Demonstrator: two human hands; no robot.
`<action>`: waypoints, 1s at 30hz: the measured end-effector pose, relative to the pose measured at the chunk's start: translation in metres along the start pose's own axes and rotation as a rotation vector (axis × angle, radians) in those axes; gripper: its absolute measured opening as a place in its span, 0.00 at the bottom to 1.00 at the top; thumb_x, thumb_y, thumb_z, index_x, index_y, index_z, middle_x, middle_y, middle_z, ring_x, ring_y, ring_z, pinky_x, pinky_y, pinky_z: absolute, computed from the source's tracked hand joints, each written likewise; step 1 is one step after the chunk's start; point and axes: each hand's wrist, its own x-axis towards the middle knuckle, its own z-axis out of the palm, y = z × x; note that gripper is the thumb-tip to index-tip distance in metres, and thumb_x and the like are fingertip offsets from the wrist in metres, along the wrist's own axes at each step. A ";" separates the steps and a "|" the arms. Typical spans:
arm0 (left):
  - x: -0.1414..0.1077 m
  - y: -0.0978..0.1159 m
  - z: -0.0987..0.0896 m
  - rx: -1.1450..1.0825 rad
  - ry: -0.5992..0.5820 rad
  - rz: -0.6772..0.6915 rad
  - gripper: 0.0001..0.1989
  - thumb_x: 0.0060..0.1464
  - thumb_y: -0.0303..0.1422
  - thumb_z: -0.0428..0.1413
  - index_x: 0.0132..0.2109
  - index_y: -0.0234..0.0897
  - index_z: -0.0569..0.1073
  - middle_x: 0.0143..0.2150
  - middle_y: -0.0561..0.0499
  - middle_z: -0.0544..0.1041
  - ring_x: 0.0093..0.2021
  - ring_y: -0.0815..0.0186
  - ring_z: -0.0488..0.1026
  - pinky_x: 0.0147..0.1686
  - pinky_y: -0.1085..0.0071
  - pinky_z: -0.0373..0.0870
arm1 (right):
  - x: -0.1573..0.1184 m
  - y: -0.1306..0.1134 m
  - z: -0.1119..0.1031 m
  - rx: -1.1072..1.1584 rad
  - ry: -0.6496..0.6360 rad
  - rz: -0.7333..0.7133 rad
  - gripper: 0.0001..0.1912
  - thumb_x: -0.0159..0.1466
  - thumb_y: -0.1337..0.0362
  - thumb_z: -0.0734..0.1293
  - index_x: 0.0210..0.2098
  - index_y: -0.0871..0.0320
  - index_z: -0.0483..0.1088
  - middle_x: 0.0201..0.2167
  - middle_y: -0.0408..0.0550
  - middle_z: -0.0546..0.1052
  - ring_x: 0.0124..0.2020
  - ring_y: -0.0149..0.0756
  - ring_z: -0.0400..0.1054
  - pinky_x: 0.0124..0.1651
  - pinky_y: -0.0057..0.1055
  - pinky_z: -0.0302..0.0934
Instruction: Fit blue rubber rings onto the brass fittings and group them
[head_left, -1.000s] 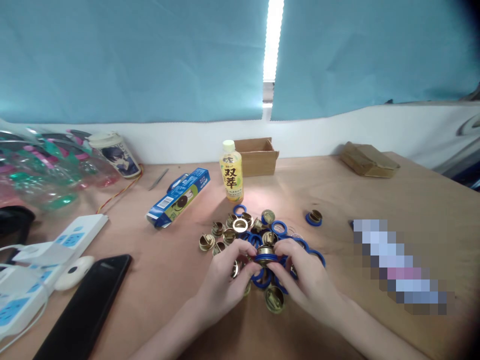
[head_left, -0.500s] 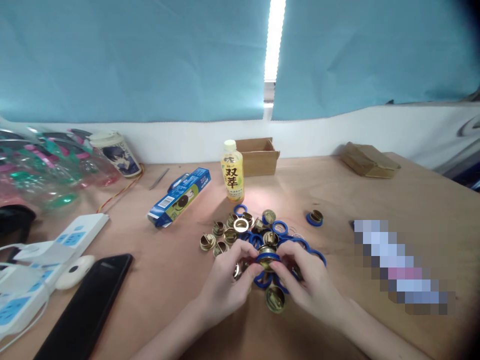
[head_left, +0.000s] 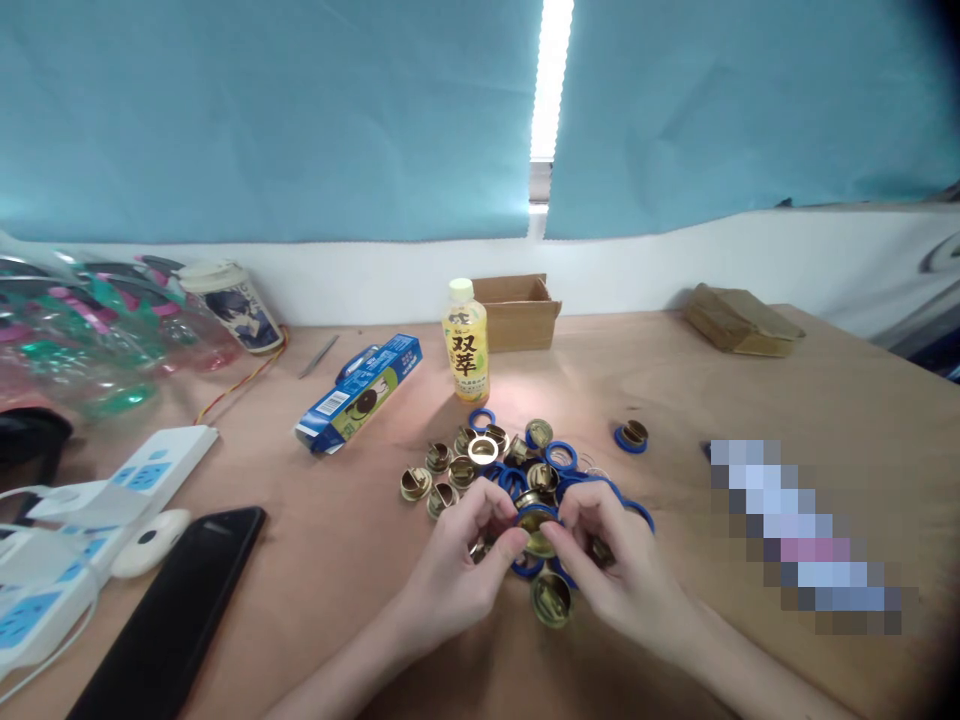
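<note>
Between my two hands is a round brass-coloured metal piece (head_left: 538, 537) with a blue ring round its upper edge. My left hand (head_left: 466, 560) pinches its left side between thumb and fingers, and my right hand (head_left: 616, 556) pinches its right side. Several loose brass pieces (head_left: 415, 483) lie to the left and beyond my fingers. Blue rings (head_left: 561, 457) are mixed among them, partly hidden by my hands. Just below my fingertips, another brass piece (head_left: 551, 599) rests on the table. One more brass piece with a blue ring (head_left: 632, 435) sits apart at the right.
A yellow drink bottle (head_left: 466, 350) stands before an open cardboard box (head_left: 519, 325). A blue carton (head_left: 358, 395), phone (head_left: 172, 610), power strip (head_left: 154, 470), cup (head_left: 236, 310) and clear bottles (head_left: 112, 340) are left. A brown packet (head_left: 739, 320) and a blurred-out object (head_left: 802, 535) are right.
The held brass piece has tilted, so more of its round face shows below the blue ring. My hands have barely moved and still grip it from both sides.
</note>
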 end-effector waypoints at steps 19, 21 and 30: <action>0.000 0.002 0.001 -0.078 0.027 -0.068 0.07 0.61 0.32 0.56 0.35 0.39 0.64 0.27 0.59 0.64 0.25 0.71 0.62 0.24 0.77 0.58 | -0.001 0.003 0.005 0.184 -0.021 0.139 0.05 0.70 0.64 0.60 0.38 0.53 0.57 0.22 0.35 0.62 0.21 0.29 0.58 0.24 0.26 0.51; 0.000 0.002 0.002 -0.093 0.022 -0.072 0.07 0.62 0.32 0.55 0.36 0.39 0.64 0.27 0.59 0.64 0.25 0.71 0.62 0.24 0.77 0.59 | -0.002 0.004 0.005 0.181 -0.025 0.139 0.05 0.71 0.64 0.60 0.38 0.53 0.58 0.22 0.35 0.61 0.20 0.29 0.58 0.24 0.26 0.51; -0.002 -0.003 0.002 -0.170 0.046 -0.096 0.06 0.61 0.31 0.57 0.37 0.38 0.66 0.28 0.58 0.69 0.27 0.72 0.68 0.27 0.77 0.65 | -0.002 0.002 0.005 0.151 0.006 0.087 0.05 0.70 0.66 0.61 0.38 0.52 0.57 0.23 0.35 0.62 0.21 0.28 0.59 0.24 0.26 0.53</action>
